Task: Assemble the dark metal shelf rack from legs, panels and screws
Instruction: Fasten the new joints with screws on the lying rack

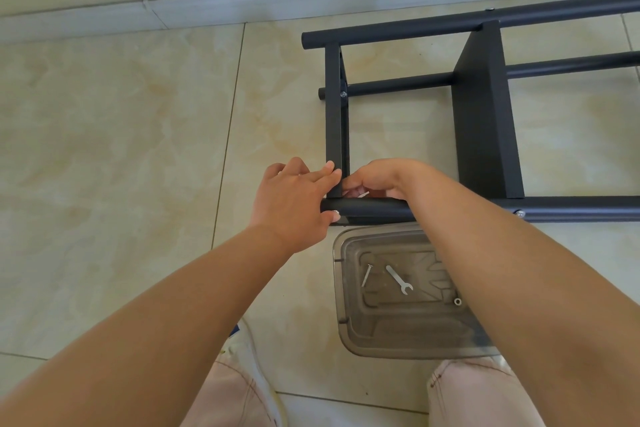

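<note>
The dark metal rack (485,107) lies on its side on the tiled floor, with round legs running left to right and two panels joined across them. My left hand (294,198) holds the near leg's end (367,208), thumb under it and fingers against the end panel (334,121). My right hand (377,180) is curled just inside that corner, pinching a small pale part that is mostly hidden. Silver screw heads (343,93) show at other joints.
A clear plastic tray (349,329) sits on the floor below the rack, holding a small wrench (398,279), a long screw (366,274) and a nut (457,302). My knees are at the bottom. A baseboard (242,7) and wall run along the far side.
</note>
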